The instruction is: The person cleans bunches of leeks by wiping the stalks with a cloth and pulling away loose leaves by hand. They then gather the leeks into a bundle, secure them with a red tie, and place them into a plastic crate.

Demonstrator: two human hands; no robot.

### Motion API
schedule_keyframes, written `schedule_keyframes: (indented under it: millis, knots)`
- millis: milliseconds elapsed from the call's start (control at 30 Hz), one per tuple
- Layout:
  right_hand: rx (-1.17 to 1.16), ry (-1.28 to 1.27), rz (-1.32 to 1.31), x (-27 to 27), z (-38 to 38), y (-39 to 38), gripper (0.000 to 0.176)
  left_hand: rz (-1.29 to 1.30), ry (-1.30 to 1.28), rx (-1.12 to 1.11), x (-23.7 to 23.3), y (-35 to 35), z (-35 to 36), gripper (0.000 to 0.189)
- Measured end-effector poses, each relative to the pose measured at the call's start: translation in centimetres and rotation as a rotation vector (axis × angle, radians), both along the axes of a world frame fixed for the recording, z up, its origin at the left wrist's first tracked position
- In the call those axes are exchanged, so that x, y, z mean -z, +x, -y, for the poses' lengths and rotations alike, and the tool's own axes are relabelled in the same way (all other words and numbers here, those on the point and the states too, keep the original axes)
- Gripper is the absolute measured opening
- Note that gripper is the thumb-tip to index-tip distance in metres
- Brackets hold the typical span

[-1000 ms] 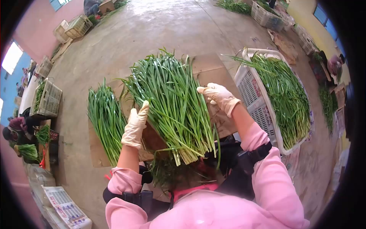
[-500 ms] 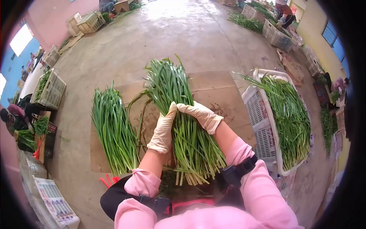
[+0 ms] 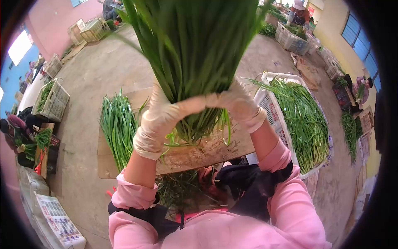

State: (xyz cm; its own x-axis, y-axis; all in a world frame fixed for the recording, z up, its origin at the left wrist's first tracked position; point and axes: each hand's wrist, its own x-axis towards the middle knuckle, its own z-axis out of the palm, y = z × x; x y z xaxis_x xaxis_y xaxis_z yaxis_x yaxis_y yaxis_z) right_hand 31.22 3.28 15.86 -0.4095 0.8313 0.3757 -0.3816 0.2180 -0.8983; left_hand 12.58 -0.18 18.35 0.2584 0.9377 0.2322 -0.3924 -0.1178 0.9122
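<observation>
A thick bunch of garlic chives (image 3: 195, 54) stands upright close to the camera, its leaf tops running out at the upper edge. My left hand (image 3: 159, 118), in a pale glove, wraps round its left side. Round the right side closes my gloved right hand (image 3: 242, 106), and the thumbs meet at the front. The lower stalks are partly hidden behind the hands. Below is a cardboard sheet (image 3: 228, 151), with a few loose leaves hanging above it. A second pile of garlic chives (image 3: 118, 128) lies on its left part.
At my right stands a white plastic crate (image 3: 285, 135) filled with garlic chives (image 3: 302, 124). Leaf scraps (image 3: 178, 189) lie below the cardboard's near edge. Other people work at the left (image 3: 18, 128), far right (image 3: 362, 89) and back right (image 3: 298, 16), among more crates (image 3: 54, 99).
Both hands have lifted the bunch off the cardboard towards the camera and tipped it upright. The hands are now farther apart, wrapped round its sides. The second pile stays put.
</observation>
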Motion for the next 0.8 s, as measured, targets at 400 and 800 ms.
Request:
schedule_keyframes:
  millis: [400, 800]
  knots:
    - [-0.023, -0.168, 0.035, -0.2, 1.6, 0.3, 0.051, -0.236, 0.103, 0.107, 3.2, -0.3, -0.6, 0.056]
    - [-0.084, -0.077, 0.138, 0.8, 1.6, 2.0, 0.057, 0.228, -0.273, 0.392, 6.4, -0.8, -2.8, 0.06]
